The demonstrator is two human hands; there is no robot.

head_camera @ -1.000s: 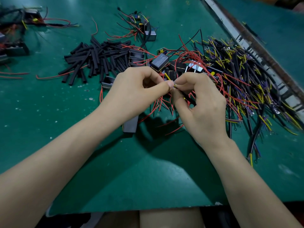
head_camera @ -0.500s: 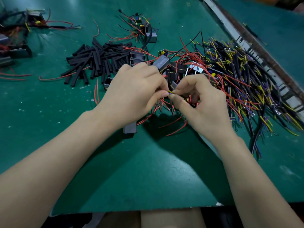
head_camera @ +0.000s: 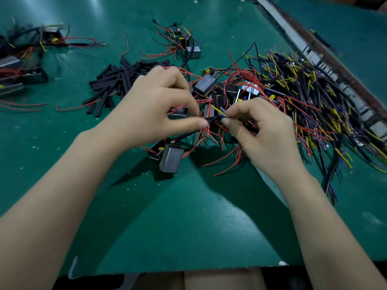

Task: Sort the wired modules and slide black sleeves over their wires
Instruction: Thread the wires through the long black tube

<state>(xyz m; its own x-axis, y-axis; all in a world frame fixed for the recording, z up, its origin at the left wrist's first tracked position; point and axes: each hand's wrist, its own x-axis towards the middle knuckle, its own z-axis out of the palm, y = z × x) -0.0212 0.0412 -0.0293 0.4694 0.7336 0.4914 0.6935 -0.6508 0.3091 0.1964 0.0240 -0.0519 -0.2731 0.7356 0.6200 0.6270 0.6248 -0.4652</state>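
Observation:
My left hand (head_camera: pixel 155 109) pinches a black sleeve (head_camera: pixel 212 119) between thumb and forefinger. My right hand (head_camera: pixel 261 132) pinches the yellow and blue wire ends (head_camera: pixel 221 113) that stick out of the sleeve's right end. The sleeved wires run down to a grey boxy module (head_camera: pixel 170 161) lying on the green mat (head_camera: pixel 188 227) under my left wrist. Loose black sleeves (head_camera: pixel 111 84) lie in a pile behind my left hand. More modules (head_camera: pixel 206 84) with red wires sit in a tangle behind both hands.
A big heap of black, yellow and red wires (head_camera: pixel 314 105) fills the right side, against a metal rail (head_camera: pixel 318 51). One wired module (head_camera: pixel 191 50) lies at the back centre. Several wired modules (head_camera: pixel 23 65) lie at the far left.
My left hand has shifted left along the wires with the black sleeve, so yellow wire now shows between the two hands. The grey module under my wrist is more exposed.

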